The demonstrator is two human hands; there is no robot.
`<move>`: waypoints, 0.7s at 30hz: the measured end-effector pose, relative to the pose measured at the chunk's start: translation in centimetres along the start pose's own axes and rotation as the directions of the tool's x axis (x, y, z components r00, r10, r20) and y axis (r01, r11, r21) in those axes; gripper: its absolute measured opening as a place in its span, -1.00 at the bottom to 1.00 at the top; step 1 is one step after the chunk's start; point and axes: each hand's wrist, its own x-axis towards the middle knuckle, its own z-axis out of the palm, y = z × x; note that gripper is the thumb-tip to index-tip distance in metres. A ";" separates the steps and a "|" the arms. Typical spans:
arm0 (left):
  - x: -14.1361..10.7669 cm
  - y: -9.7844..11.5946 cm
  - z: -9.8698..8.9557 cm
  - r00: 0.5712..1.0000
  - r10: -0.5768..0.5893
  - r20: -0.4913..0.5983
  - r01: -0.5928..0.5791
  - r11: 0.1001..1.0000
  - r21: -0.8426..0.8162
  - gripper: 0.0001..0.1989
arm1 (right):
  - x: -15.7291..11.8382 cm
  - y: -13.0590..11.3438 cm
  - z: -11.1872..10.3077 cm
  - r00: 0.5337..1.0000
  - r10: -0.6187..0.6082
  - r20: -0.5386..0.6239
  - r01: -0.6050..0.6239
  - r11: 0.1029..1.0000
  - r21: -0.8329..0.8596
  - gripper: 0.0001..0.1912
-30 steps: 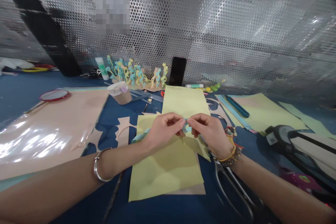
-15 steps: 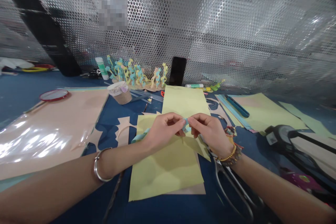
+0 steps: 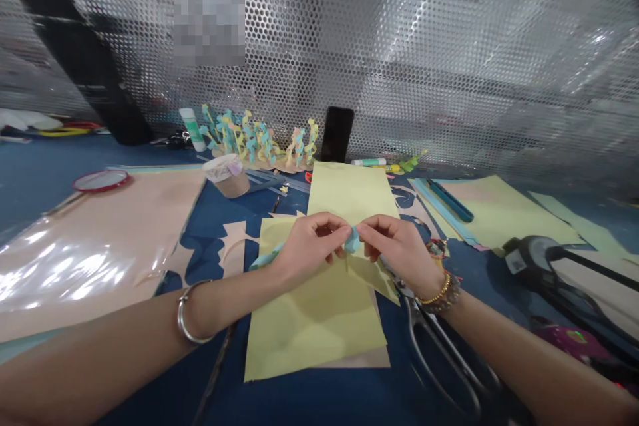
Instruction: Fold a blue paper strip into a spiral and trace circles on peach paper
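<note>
A small light-blue paper piece [image 3: 353,240] is pinched between my two hands over the yellow paper sheets [image 3: 309,319]. My left hand [image 3: 319,239] grips its left side with thumb and forefinger. On its right side, my right hand [image 3: 394,246] holds it in a similar pinch. The lower fingers of both hands are curled and partly hidden. Another light-blue paper strip [image 3: 267,256] lies beside my left wrist on the yellow sheet. Metal scissors [image 3: 439,353] rest under and beside my right wrist.
Curly paper decorations [image 3: 254,140] stand along the back, near a glue stick [image 3: 192,130] and a phone [image 3: 337,134]. A covered cup [image 3: 227,176] is at centre left. Plastic-covered pink paper [image 3: 114,233] lies left; a blue cutter [image 3: 449,200] rests on paper at right.
The light-blue paper piece has turned slightly between my fingertips, showing a broader face. Both hands stay in nearly the same place.
</note>
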 end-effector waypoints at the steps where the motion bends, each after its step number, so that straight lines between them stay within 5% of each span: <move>1: 0.0 0.0 0.0 1.000 -0.002 0.001 0.002 1.000 -0.002 -0.82 | 0.0 0.0 0.0 1.000 -0.005 0.000 0.005 1.000 0.005 -0.72; 11: 0.2 0.1 0.0 0.998 -0.045 0.053 0.046 0.999 -0.017 -0.84 | -0.1 -0.2 -0.4 0.987 -0.157 -0.019 0.152 0.976 -0.159 -0.77; 16: 0.2 0.2 -0.1 0.996 -0.087 -0.006 0.086 0.991 -0.100 -0.83 | 0.0 0.1 -0.7 0.976 -0.214 -0.050 0.204 0.966 -0.156 -0.76; 21: 0.3 0.0 -0.2 0.994 -0.081 -0.074 0.067 0.983 -0.171 -0.83 | -0.3 0.3 -0.5 0.887 -0.459 -0.056 0.435 0.869 -0.236 -0.82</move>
